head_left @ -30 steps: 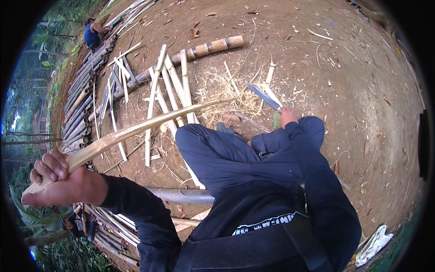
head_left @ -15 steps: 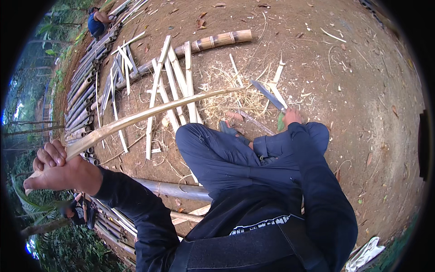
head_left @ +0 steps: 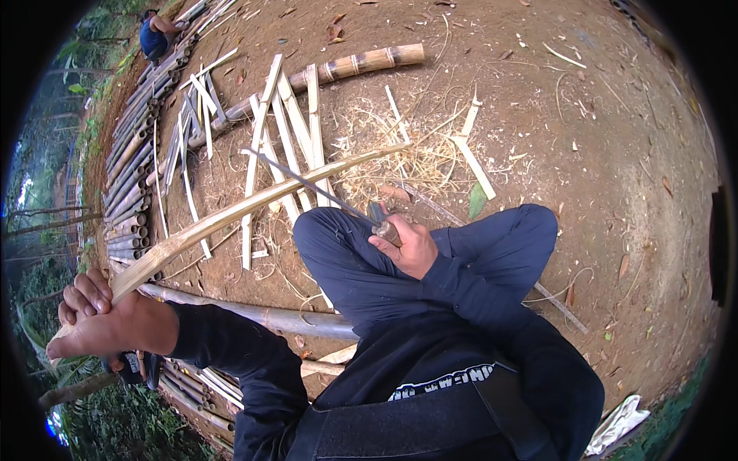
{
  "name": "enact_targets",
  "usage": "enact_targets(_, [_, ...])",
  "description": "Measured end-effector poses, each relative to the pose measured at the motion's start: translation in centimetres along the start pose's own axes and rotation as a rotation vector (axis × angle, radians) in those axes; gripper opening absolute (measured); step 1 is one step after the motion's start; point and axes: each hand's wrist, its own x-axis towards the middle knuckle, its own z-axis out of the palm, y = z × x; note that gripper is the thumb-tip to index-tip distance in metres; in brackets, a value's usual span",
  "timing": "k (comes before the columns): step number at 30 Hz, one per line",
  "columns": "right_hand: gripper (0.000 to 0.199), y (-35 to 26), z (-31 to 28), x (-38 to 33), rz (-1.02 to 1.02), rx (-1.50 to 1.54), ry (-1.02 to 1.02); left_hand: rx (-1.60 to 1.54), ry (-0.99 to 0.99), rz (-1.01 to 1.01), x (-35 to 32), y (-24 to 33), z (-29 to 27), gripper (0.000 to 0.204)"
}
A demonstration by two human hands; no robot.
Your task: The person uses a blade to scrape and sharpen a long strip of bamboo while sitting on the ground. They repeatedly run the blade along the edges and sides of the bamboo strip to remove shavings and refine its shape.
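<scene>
My left hand (head_left: pixel 115 315) is wrapped round the near end of a long split bamboo strip (head_left: pixel 223 215), which slants up and away to the right. Its far tip hovers over or rests on a heap of pale shavings (head_left: pixel 377 173); which, I cannot tell. In my right hand (head_left: pixel 415 250), above my crossed legs, is the wooden handle of a machete (head_left: pixel 327 194). The thin blade points to the far left and crosses the strip in view. Whether the blade touches the strip is unclear.
Several split bamboo strips (head_left: pixel 314 115) lean on a thick bamboo pole (head_left: pixel 350 65) ahead. Rows of bamboo poles (head_left: pixel 131 177) lie at the left. Another pole (head_left: pixel 261 315) lies beside my left knee. A person in blue (head_left: pixel 156 38) crouches far left.
My right hand has swung the machete left from beside my right knee, its blade now across the strip. The left hand keeps its hold, nearly still.
</scene>
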Motion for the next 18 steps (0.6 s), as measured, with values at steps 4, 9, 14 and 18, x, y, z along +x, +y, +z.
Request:
enact_targets(4, [0.046, 5.5, 0.1, 0.8, 0.326, -0.122, -0.055, 0.075, 0.109, -0.014, -0.4, 0.0, -1.1, 0.063])
enact_targets(9, [0.047, 8.9, -3.3, 3.4, 0.315, -0.363, -0.188, 0.038, 0.113, -0.003, -0.3, -1.3, -3.2, 0.067])
enact_targets(14, [0.046, 7.3, -1.7, 1.5, 0.089, -0.254, -0.115, 0.059, 0.144, -0.029, 0.1, -1.2, -3.4, 0.065])
enact_targets(18, [0.05, 14.8, -2.9, 2.1, 0.304, -0.407, -0.084, 0.071, 0.185, -0.082, 0.4, -2.7, -5.1, 0.066])
